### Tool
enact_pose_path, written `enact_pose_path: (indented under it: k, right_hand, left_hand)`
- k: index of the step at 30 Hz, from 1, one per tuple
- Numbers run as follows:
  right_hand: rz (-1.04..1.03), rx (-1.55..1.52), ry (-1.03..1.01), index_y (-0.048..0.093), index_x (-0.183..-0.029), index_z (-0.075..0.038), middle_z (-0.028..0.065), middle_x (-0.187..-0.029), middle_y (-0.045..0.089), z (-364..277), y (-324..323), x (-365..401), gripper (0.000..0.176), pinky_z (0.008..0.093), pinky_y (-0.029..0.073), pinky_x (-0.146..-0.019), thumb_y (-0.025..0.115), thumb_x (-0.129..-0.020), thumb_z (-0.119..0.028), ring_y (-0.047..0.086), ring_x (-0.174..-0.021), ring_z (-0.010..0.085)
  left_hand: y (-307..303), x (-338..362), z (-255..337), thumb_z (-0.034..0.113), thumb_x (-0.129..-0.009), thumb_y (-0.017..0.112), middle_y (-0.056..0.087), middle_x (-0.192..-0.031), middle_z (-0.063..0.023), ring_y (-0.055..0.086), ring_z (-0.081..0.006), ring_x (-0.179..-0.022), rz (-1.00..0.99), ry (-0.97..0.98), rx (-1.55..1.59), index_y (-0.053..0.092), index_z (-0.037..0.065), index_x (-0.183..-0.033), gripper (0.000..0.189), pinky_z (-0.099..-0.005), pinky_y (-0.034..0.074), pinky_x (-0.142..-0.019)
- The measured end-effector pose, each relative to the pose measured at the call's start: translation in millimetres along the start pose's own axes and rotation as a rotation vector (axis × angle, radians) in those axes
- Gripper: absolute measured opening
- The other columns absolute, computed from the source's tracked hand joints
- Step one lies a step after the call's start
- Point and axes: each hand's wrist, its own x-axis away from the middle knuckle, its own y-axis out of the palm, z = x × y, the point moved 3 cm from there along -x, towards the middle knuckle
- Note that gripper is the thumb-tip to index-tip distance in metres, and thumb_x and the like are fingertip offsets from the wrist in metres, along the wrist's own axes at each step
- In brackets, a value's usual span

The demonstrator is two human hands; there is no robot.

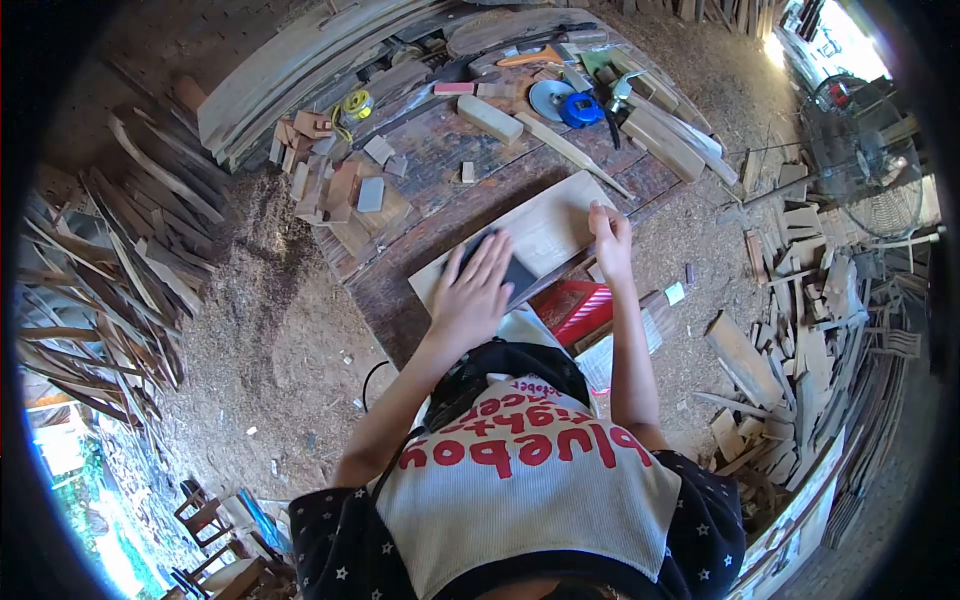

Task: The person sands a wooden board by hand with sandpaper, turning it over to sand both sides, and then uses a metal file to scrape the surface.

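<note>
A pale wooden board (562, 222) lies at a slant along the near edge of the workbench. My left hand (474, 292) rests flat on a dark sheet that looks like sandpaper (518, 277), pressing it against the board's left part. Its fingers are stretched out and point up the board. At the board's right end, my right hand (612, 243) has its fingers closed over the edge, gripping the board. The undersides of both hands are hidden.
The workbench (440, 195) carries a blue tape measure (580, 109), a yellow tape measure (357, 104), a grey disc (549, 99), wood blocks (489, 119) and a tapered wooden piece (568, 150). A red container (575, 309) sits below the board. Scrap wood (800, 310) and a fan (865, 155) stand right.
</note>
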Motion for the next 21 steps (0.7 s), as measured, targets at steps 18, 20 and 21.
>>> enact_pose_path:
  k: [18, 20, 21]
  right_hand:
    - [0.030, -0.456, 0.115, 0.037, -0.060, -0.014, -0.0093, -0.059, 0.027, -13, -5, -3, 0.039, 0.0261, 0.015, -0.047, 0.050, -0.095, -0.024, 0.021, -0.052, 0.0034]
    - [0.030, -0.470, 0.108, 0.037, -0.060, -0.014, -0.0093, -0.059, 0.027, -16, -3, 0, 0.038, 0.0256, 0.015, -0.047, 0.051, -0.094, -0.022, 0.021, -0.052, 0.0032]
    - [0.033, -0.491, 0.117, 0.037, -0.060, -0.014, -0.0091, -0.059, 0.027, -16, -3, 0, 0.038, 0.0258, 0.015, -0.048, 0.050, -0.094, -0.022, 0.021, -0.052, 0.0033]
  left_hand:
    - [-3, -10, -16, 0.028, -0.095, 0.038, 0.026, -0.152, -0.0062, 0.023, -0.0179, -0.141, -0.083, 0.088, 0.036, 0.027, 0.010, -0.146, 0.055, -0.0432, 0.012, -0.115]
    - [-15, 24, -25, 0.025, -0.094, 0.041, 0.029, -0.151, -0.0070, 0.025, -0.0186, -0.140, -0.117, 0.069, 0.033, 0.029, 0.009, -0.145, 0.055, -0.0429, 0.013, -0.114]
    - [-17, 29, -25, 0.024, -0.093, 0.042, 0.029, -0.151, -0.0070, 0.026, -0.0184, -0.140, -0.120, 0.067, 0.012, 0.030, 0.008, -0.145, 0.055, -0.0425, 0.014, -0.114]
